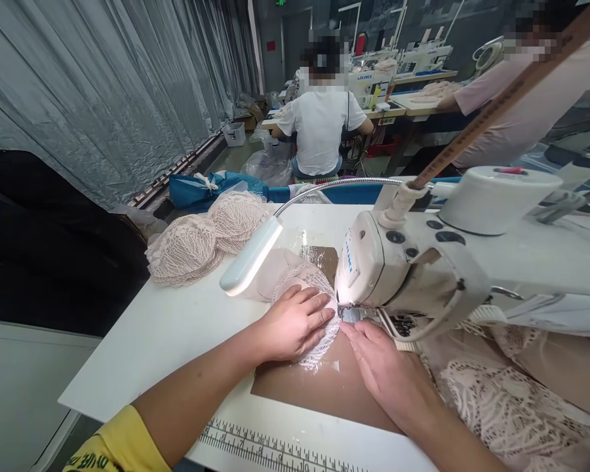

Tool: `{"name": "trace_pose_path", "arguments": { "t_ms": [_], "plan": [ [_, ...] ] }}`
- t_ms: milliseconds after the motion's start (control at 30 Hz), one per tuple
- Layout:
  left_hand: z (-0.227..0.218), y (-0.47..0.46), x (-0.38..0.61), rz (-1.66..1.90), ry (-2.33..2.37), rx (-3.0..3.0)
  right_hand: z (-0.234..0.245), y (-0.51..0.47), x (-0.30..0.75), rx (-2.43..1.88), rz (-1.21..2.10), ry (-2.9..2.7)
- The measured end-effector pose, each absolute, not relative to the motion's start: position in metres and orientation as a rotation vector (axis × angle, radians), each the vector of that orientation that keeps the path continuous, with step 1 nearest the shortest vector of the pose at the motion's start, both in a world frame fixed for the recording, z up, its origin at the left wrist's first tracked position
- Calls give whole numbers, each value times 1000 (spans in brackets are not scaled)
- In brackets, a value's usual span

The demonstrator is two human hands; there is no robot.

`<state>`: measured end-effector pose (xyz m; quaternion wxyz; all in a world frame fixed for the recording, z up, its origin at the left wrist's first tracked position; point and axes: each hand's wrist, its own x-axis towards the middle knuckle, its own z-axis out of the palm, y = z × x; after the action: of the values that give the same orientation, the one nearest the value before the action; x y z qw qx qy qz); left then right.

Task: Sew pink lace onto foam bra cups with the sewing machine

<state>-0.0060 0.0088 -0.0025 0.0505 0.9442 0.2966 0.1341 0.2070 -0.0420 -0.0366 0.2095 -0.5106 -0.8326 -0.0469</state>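
A pale pink lace bra cup (319, 351) lies at the needle end of a white sewing machine (373, 262), its edge by the presser foot (349, 315). Flat on the lace rests my left hand (297, 322), fingers stretched out and slightly apart. My right hand (386, 364) is at the right of the cup's edge, just in front of the presser foot. Its fingers are together, with the tips pinched at the lace edge; the palm side is hidden. Sheer fabric (265, 278) extends from the cup's far left side. Beneath both hands is a brown sheet (295, 387).
A lamp (253, 255) on a bendable neck hangs left of the machine head. Stacked lace cups (191, 249) lie at the table's back left. More lace pieces (501, 393) are piled at right. A printed ruler (275, 452) runs along the front edge. Co-workers (319, 131) sit beyond.
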Motion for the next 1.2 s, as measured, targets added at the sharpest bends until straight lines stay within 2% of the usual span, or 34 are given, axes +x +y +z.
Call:
{"name": "trace_pose_path", "arguments": {
  "t_ms": [333,533,900,1200],
  "plan": [
    [15,-5,-21,337,838,2760,-33,-44,209,-1377,-48,-2326],
    [32,-11,-28,271,916,2692,-34,-47,211,-1161,108,-2417],
    [10,-10,-16,132,899,2686,-30,-45,209,-1141,60,-2424],
    [16,-6,-24,107,701,2447,-23,-46,208,-1120,165,-2494]
  ]
}}
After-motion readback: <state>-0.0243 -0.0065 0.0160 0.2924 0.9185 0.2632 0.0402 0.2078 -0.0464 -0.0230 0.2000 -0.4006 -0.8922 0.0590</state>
